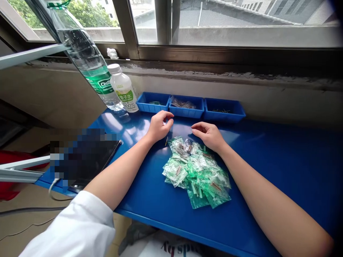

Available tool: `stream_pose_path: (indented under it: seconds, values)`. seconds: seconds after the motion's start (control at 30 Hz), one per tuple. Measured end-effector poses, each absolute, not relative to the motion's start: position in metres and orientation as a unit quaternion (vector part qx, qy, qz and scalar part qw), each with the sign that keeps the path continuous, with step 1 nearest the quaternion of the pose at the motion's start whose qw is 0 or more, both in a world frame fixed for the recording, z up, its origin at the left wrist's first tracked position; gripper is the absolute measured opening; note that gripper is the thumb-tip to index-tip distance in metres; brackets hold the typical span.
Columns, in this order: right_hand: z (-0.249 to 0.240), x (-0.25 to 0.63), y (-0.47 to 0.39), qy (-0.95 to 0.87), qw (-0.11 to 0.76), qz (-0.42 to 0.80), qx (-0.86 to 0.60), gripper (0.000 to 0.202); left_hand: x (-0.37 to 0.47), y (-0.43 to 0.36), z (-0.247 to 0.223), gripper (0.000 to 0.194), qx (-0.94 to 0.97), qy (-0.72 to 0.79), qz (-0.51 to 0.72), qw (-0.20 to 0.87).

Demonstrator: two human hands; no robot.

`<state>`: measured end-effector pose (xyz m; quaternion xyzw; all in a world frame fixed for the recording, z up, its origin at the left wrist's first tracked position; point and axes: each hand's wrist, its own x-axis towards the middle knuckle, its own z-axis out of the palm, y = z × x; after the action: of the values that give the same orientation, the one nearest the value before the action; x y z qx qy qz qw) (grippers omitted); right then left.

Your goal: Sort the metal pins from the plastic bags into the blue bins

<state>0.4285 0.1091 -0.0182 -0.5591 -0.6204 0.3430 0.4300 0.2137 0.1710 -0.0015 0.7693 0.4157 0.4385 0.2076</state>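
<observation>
Just in front of the blue trays, my left hand [160, 126] rests low over the table, fingers loosely curled, with a gap between thumb and forefinger and nothing visible in it. My right hand [209, 135] faces it, fingers bent and thumb close to the forefinger; no object shows there. Between my forearms lies a heap of small clear and green plastic bags [197, 171], some with thin copper-coloured or pale pieces inside. A thin gold-coloured pin [166, 141] sits beside the heap, below my left hand.
Three blue trays stand along the wall: the left tray [139, 106] with green bits, the middle tray [184, 112] with clear bags, the right tray [225, 117] with thin pins. A large water bottle [84, 57], a white bottle [123, 89] and a dark flat device [91, 157] are at left.
</observation>
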Motion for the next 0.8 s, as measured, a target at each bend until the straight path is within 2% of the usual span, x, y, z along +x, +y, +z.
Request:
stream_pose_path:
  seconds: [0.23,0.37,0.63,0.8]
  values:
    - [-0.006,0.423,0.098,-0.791,0.282,0.248,-0.484,0.037,0.210,0.174,-0.007,0.017,0.720,0.439,0.407,0.351]
    - [-0.006,0.423,0.096,-0.824,0.235,0.208,-0.472,0.046,0.205,0.180,-0.008,0.019,0.718,0.428,0.373,0.403]
    - [-0.006,0.424,0.098,-0.785,0.282,0.280,-0.476,0.019,0.206,0.180,-0.009,0.020,0.739,0.414,0.333,0.414]
    - [-0.012,0.426,0.102,-0.698,0.344,0.348,-0.522,0.024,0.207,0.179,-0.010,0.018,0.746,0.397,0.343,0.412]
